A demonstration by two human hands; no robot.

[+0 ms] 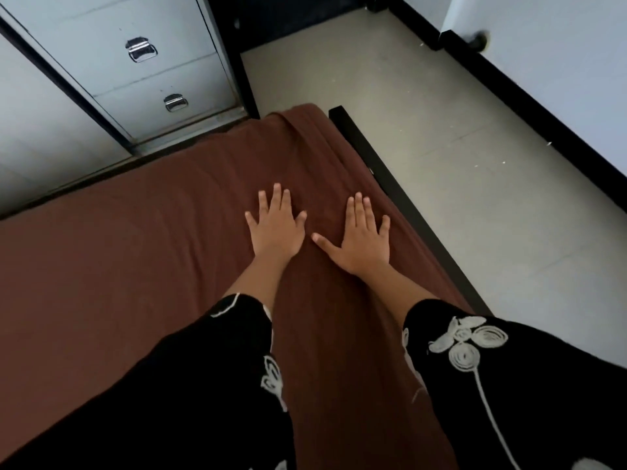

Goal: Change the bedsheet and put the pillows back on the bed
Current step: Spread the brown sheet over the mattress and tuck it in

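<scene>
A brown bedsheet [135, 239] covers the mattress and fills most of the head view. My left hand [275, 225] lies flat on it, palm down, fingers spread. My right hand [363, 235] lies flat beside it, nearer the bed's right edge, fingers also apart. Both hands rest on the sheet near the far right corner of the bed and hold nothing. Soft lengthwise creases run through the fabric under and ahead of the hands. No pillows are in view. Black sleeves with white embroidery cover my forearms.
A black bed frame rail [400, 198] runs along the right edge of the mattress. A grey metal drawer cabinet [149, 69] stands against the far end of the bed. Pale floor [458, 130] lies to the right, bounded by a wall with black skirting [543, 106].
</scene>
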